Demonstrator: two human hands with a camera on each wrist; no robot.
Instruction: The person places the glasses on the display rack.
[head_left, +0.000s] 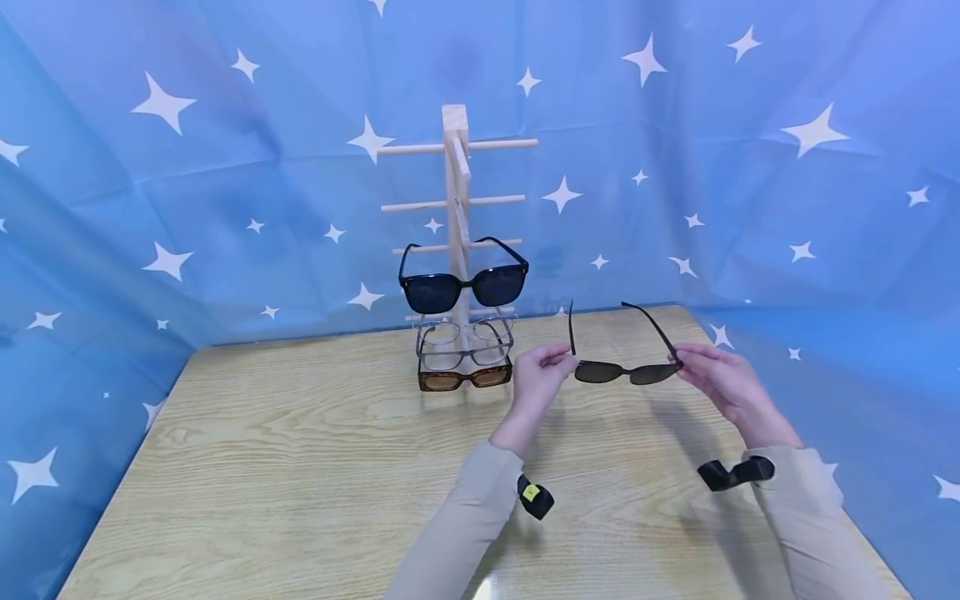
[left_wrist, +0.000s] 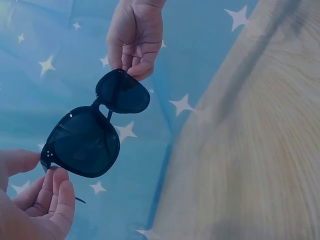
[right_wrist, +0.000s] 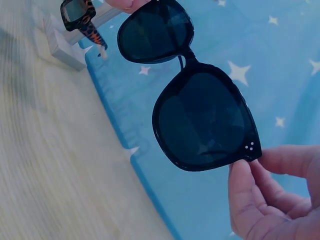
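Observation:
A pair of black sunglasses (head_left: 626, 372) is held in the air above the right part of the table, its temples unfolded and pointing away from me. My left hand (head_left: 542, 379) pinches the left hinge corner between thumb and fingers. At the opposite corner, my right hand (head_left: 723, 383) grips the frame the same way. In the left wrist view the dark lenses (left_wrist: 85, 141) face the camera, with the other hand at the far end. The right wrist view shows small silvery dots on the frame's corner beside the thumb (right_wrist: 287, 161).
Left of the hands stands a wooden display rack (head_left: 455, 167) with crossbars. Large black sunglasses (head_left: 465, 287) hang on it, above clear-lensed glasses (head_left: 465, 357) and tortoiseshell sunglasses (head_left: 465, 380). A blue star-patterned cloth (head_left: 300, 208) hangs behind the wooden table (head_left: 300, 467).

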